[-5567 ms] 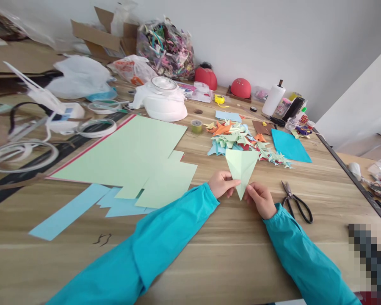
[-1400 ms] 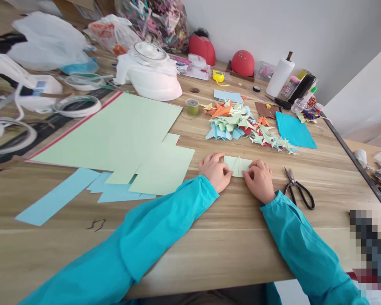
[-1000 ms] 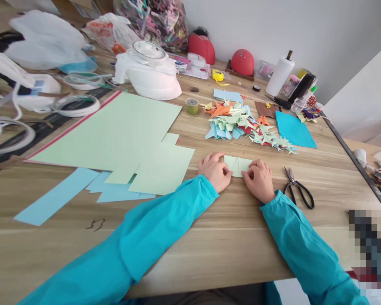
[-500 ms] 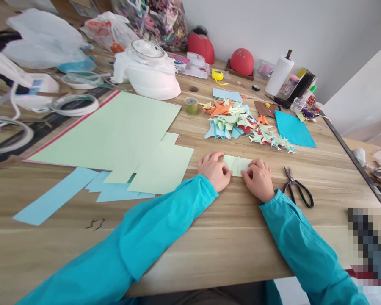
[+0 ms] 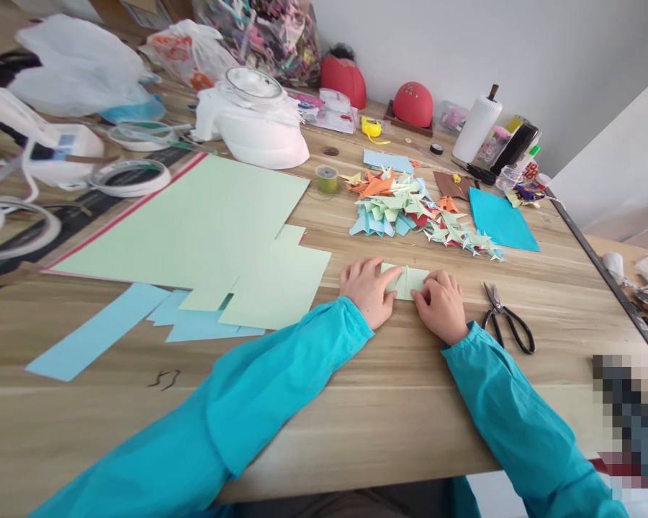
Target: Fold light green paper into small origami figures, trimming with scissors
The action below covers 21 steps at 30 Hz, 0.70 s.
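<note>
A small folded piece of pale green paper lies flat on the table, with a fold line standing up near its middle. My left hand rests at its left end, fingers apart, the index finger stretched across the paper's surface. At the right end, my right hand is closed, its thumb and curled index finger pinching the paper's edge. Both wrists are in blue sleeves. Black-handled scissors lie just right of my right hand, blades pointing away.
Large green sheets and blue paper strips lie to the left. Beyond my hands is a pile of folded paper stars, beside a teal sheet. A spool and a yellow tape measure stand farther back.
My left index finger has uncurled from the paper's left edge and now stretches over its surface. My right hand and the paper have stayed in place.
</note>
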Tool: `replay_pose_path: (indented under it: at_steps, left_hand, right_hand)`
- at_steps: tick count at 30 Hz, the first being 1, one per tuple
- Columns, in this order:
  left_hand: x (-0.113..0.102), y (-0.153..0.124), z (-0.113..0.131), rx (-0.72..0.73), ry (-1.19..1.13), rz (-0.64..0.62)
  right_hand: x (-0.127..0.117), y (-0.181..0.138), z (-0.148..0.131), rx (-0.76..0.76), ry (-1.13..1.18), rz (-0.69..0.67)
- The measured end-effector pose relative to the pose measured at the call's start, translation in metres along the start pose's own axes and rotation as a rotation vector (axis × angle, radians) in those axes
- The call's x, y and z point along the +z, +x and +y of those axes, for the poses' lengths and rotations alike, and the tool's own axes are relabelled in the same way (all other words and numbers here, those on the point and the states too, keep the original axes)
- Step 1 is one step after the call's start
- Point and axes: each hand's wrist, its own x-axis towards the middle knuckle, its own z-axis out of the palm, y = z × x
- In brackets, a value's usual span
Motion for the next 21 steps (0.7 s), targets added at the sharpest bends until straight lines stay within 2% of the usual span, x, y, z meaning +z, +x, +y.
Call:
replay_pose_path:
  at_steps: [4, 9, 15, 21]
  left_hand:
    - [-0.0010, -0.0014, 0.0023, 0.041, 0.076, -0.050]
    - [0.0007, -0.0026, 0.0019, 0.044, 0.108, -0.055]
    - [0.0008, -0.0018, 0.0008, 0.051, 0.115, -0.055]
    - [0.0012, -0.0020, 0.0004, 0.060, 0.101, -0.045]
  right_hand:
    - [-0.0001, -0.0001, -0.0009, 0.010, -0.015, -0.008]
    - [-0.0013, -0.0006, -0.0013, 0.020, -0.021, -0.008]
    - [-0.0029, -0.0030, -0.0011, -0.112, -0.003, -0.013]
    - [-0.0026, -0.0035, -0.0020, -0.127, -0.030, -0.017]
